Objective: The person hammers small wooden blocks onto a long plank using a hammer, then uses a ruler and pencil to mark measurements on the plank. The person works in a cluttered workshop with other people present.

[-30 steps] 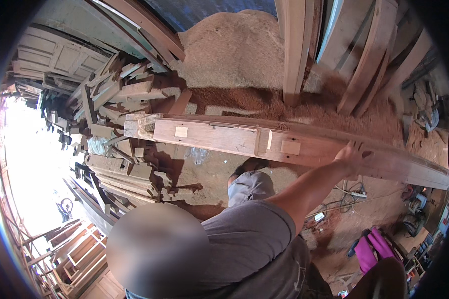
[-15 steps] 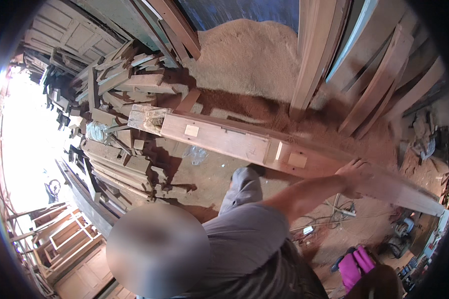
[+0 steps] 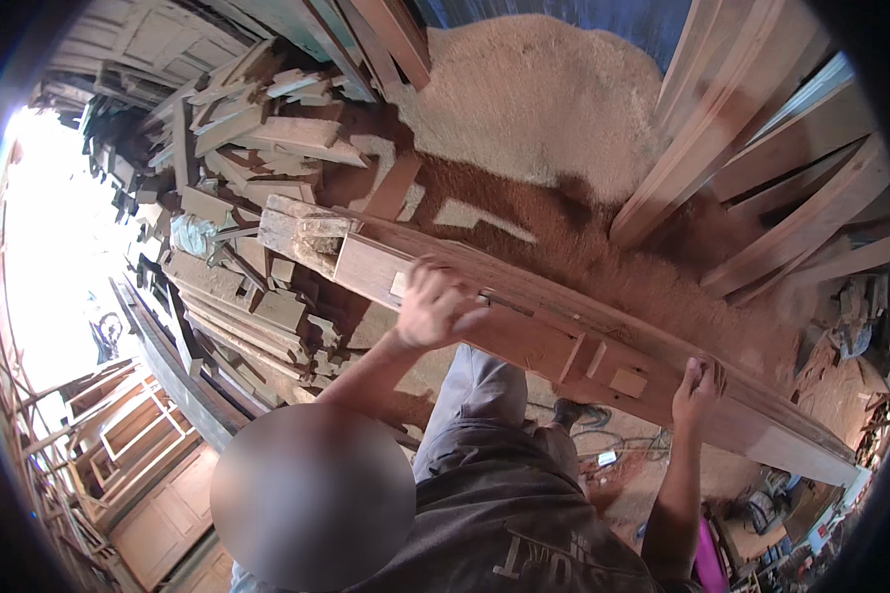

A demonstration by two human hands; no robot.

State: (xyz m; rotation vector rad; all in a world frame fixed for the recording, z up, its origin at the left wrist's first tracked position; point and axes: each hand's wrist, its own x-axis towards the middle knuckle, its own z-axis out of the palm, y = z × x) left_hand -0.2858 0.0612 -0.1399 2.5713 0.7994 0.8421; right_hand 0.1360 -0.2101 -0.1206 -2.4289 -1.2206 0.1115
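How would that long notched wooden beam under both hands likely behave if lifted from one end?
The wooden beam looks thick and solid, so probably stiff and heavy. Its length suggests it would swing or tip awkwardly. The left hand and right hand grip it apart, hinting it needs two-handed support.

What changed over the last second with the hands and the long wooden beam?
The left hand has come up and now grips the long wooden beam near its left end. The right hand stays on the beam's right part. The sawdust pile and scrap-wood heap look unchanged.
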